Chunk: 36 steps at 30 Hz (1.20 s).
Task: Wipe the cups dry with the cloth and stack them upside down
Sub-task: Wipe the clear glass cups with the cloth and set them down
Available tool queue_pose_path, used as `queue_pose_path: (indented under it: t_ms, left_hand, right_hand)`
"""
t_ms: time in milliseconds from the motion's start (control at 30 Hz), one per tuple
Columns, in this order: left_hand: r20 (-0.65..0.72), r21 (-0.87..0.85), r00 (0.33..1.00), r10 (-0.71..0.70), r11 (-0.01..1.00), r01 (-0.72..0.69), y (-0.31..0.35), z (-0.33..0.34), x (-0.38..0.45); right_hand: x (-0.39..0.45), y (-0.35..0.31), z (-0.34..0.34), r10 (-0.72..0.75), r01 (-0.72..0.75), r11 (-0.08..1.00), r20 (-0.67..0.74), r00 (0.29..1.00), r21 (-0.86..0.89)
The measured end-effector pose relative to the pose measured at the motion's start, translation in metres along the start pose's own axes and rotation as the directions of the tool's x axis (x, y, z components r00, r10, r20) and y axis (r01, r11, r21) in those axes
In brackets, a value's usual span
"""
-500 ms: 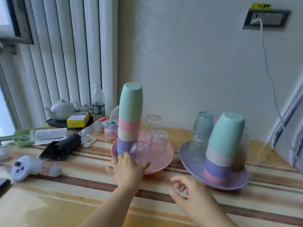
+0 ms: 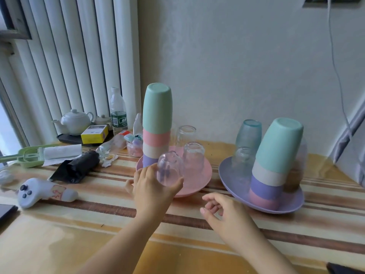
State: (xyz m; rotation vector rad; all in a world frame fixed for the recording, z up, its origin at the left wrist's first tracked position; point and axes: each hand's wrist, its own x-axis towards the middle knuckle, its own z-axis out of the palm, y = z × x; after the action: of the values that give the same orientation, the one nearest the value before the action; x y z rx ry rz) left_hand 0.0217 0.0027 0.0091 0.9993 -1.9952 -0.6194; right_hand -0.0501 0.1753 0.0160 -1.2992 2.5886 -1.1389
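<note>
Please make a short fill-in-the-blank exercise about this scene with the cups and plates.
1. The left hand grips a small clear ____.
2. That hand is at the ____ plate.
3. The top cup of the tall stack is ____.
4. The leaning stack stands on the ____ plate.

Missing words: glass; pink; green; purple
</note>
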Motion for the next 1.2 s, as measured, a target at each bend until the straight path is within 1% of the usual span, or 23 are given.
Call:
queue_pose_path:
  t_ms: [67,100,167,233,333,467,533,567,633,667,700,800,867,900,967,1033,1100,1167,1200]
  left_hand:
    - [0.043,-0.066,0.998,0.046,0.997,-0.043,0.006,-0.012,-0.009]
    - [0.1,-0.126,0.994,0.052,0.991,-0.039,0.01,-0.018,-0.015]
    - [0.228,-0.256,0.972,0.046,0.967,0.014,0.018,-0.028,-0.032]
    - [0.309,-0.318,0.946,0.1,0.948,0.004,0.026,-0.032,-0.053]
    - [0.406,-0.363,0.889,0.214,0.93,-0.058,0.04,-0.032,-0.085]
    - [0.511,-0.482,0.791,0.336,0.874,-0.059,0.059,-0.03,-0.124]
    - [0.561,-0.487,0.749,0.352,0.872,-0.045,0.066,-0.025,-0.139]
    - [0.572,-0.487,0.739,0.356,0.872,-0.044,0.068,-0.022,-0.145]
    - [0.578,-0.49,0.735,0.355,0.871,-0.035,0.071,-0.019,-0.154]
    - [0.581,-0.487,0.737,0.344,0.873,-0.023,0.072,-0.017,-0.156]
    - [0.582,-0.485,0.74,0.337,0.874,-0.016,0.072,-0.016,-0.158]
    - [0.58,-0.46,0.757,0.301,0.888,-0.002,0.068,-0.015,-0.158]
    - [0.574,-0.444,0.767,0.287,0.896,-0.003,0.065,-0.016,-0.156]
    - [0.573,-0.438,0.77,0.279,0.899,0.0,0.063,-0.016,-0.155]
    - [0.575,-0.432,0.775,0.262,0.902,0.016,0.062,-0.02,-0.153]
    - [0.578,-0.429,0.777,0.251,0.903,0.027,0.059,-0.023,-0.151]
    - [0.576,-0.432,0.777,0.252,0.902,0.028,0.056,-0.027,-0.147]
    - [0.568,-0.438,0.783,0.253,0.899,0.027,0.051,-0.031,-0.141]
    - [0.56,-0.441,0.789,0.253,0.897,0.026,0.049,-0.033,-0.137]
  right_hand:
    - [-0.006,-0.001,-0.007,0.011,-0.01,1.0,0.009,1.0,-0.011]
    - [-0.011,-0.001,-0.012,0.023,-0.022,1.0,0.013,1.0,-0.018]
    - [-0.023,0.002,-0.022,0.056,-0.055,0.998,0.01,0.998,-0.033]
    - [-0.042,0.008,-0.035,0.087,-0.087,0.994,-0.012,0.996,-0.059]
    - [-0.08,0.023,-0.064,0.141,-0.148,0.977,-0.059,0.988,-0.153]
    - [-0.134,0.045,-0.113,0.302,-0.325,0.894,-0.122,0.946,-0.307]
    - [-0.156,0.054,-0.138,0.399,-0.4,0.827,-0.089,0.912,-0.395]
    - [-0.165,0.06,-0.148,0.45,-0.426,0.794,-0.052,0.892,-0.435]
    - [-0.179,0.07,-0.162,0.535,-0.457,0.752,0.034,0.844,-0.475]
    - [-0.184,0.074,-0.166,0.558,-0.466,0.748,0.067,0.827,-0.473]
    - [-0.187,0.076,-0.167,0.562,-0.467,0.754,0.086,0.823,-0.462]
    - [-0.191,0.076,-0.165,0.532,-0.442,0.78,0.098,0.841,-0.442]
    - [-0.193,0.072,-0.164,0.516,-0.395,0.762,0.114,0.849,-0.513]
    - [-0.194,0.072,-0.163,0.485,-0.358,0.76,0.107,0.868,-0.543]
    - [-0.195,0.072,-0.161,0.413,-0.313,0.76,0.052,0.909,-0.57]
    - [-0.194,0.072,-0.159,0.385,-0.33,0.755,-0.025,0.923,-0.567]
    - [-0.186,0.071,-0.16,0.373,-0.376,0.79,-0.106,0.922,-0.485]
    - [-0.168,0.062,-0.158,0.361,-0.403,0.857,-0.184,0.914,-0.322]
    - [-0.156,0.057,-0.155,0.341,-0.387,0.888,-0.209,0.917,-0.249]
